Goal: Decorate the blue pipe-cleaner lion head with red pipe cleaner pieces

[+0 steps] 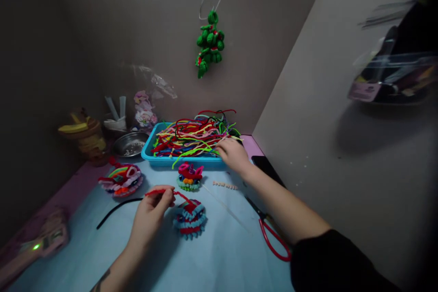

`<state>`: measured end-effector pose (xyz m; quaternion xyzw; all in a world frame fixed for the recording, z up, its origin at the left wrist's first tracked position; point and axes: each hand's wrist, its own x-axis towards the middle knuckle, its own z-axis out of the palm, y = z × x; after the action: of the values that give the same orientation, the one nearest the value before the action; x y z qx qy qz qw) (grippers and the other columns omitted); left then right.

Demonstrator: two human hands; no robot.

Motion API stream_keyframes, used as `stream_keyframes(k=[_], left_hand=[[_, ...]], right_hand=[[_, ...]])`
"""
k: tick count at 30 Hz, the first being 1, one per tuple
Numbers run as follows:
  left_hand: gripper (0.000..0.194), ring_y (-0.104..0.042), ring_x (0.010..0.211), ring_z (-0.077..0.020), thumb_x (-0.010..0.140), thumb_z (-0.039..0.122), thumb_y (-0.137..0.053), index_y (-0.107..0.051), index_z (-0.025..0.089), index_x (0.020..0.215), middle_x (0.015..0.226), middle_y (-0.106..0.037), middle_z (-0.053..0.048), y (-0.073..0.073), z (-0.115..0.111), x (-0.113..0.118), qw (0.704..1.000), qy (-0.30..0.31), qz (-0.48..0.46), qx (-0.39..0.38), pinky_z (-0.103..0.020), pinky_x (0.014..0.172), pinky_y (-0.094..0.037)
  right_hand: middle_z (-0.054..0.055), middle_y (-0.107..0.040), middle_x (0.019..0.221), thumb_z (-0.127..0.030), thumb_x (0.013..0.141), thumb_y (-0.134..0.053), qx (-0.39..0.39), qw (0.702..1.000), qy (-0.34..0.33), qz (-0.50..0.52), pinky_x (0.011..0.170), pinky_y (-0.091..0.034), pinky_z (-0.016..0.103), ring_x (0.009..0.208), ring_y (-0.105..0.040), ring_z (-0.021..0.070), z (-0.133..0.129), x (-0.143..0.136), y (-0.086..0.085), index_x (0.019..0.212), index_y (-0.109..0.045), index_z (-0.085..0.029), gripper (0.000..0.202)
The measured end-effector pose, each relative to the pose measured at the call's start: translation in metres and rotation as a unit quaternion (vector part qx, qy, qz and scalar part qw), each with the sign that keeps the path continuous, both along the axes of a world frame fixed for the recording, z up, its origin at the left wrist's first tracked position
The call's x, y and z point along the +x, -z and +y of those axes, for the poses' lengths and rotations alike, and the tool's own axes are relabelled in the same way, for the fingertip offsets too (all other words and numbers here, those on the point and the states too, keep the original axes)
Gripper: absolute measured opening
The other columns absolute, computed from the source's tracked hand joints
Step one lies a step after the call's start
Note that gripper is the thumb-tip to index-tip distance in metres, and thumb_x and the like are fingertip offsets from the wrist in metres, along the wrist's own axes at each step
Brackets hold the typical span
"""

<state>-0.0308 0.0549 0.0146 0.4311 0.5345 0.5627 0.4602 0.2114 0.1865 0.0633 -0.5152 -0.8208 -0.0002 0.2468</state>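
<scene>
My left hand [153, 205] is closed in a pinch on a red pipe cleaner [183, 197]. This strand runs down to a small blue-and-red fuzzy figure [190, 223] on the blue table cover, beside my fingers. At the right end of a blue tray [185, 162], my right hand [234, 153] has its bent fingers together among the heaped pipe cleaners [195, 136]. Its fingertips touch the strands; which one they grip is hard to make out. A pink and multicoloured fuzzy figure [190, 177] sits just in front of the tray.
Red-handled scissors [273, 239] lie under my right forearm, near a row of small beads [225, 185]. At left are a larger fuzzy figure [123, 180], a black pipe cleaner [116, 210] and a metal bowl [130, 145]. A green ornament [210, 43] hangs above.
</scene>
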Motion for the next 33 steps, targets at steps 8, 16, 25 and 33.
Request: stream_keyframes(k=[8,16,25,33], left_hand=[[0.039,-0.049,0.06,-0.011,0.066,0.048,-0.071,-0.064,0.013,0.083,0.062,-0.055,0.001,-0.001,0.003,-0.001,0.994,-0.026,-0.101,-0.035,-0.021,0.056,-0.039],[0.041,-0.049,0.06,-0.0114,0.065,0.047,-0.072,-0.064,0.011,0.084,0.064,-0.056,0.0,0.002,0.005,-0.004,0.994,-0.038,-0.101,-0.025,-0.021,0.056,-0.039],[0.049,-0.05,0.06,-0.0107,0.056,0.048,-0.077,-0.067,0.01,0.085,0.067,-0.058,-0.001,-0.002,0.007,-0.002,0.984,-0.073,-0.154,-0.051,-0.021,0.056,-0.04],[0.051,-0.055,0.064,-0.0118,0.052,0.047,-0.079,-0.07,0.011,0.088,0.07,-0.062,-0.003,-0.002,0.008,-0.003,0.976,-0.096,-0.182,-0.074,-0.021,0.058,-0.042]], right_hand=[[0.009,-0.062,0.096,-0.026,0.086,-0.055,-0.038,0.98,0.072,-0.182,0.073,-0.04,0.028,0.088,-0.054,0.0214,0.051,0.035,-0.003,0.09,-0.07,-0.021,0.017],[0.009,-0.062,0.095,-0.028,0.086,-0.054,0.058,0.989,0.028,-0.132,0.077,-0.038,0.029,0.091,-0.052,0.0219,0.051,0.002,-0.054,0.09,-0.07,-0.018,0.019],[0.008,-0.071,0.091,-0.026,0.083,-0.058,-0.094,0.984,-0.077,-0.129,0.077,-0.042,0.024,0.086,-0.061,0.019,0.065,-0.058,0.016,0.088,-0.073,-0.018,0.018],[0.009,-0.073,0.08,-0.023,0.075,-0.066,-0.118,0.985,-0.016,-0.125,0.072,-0.046,0.026,0.078,-0.065,0.0214,0.118,-0.076,0.031,0.081,-0.076,-0.016,0.014]])
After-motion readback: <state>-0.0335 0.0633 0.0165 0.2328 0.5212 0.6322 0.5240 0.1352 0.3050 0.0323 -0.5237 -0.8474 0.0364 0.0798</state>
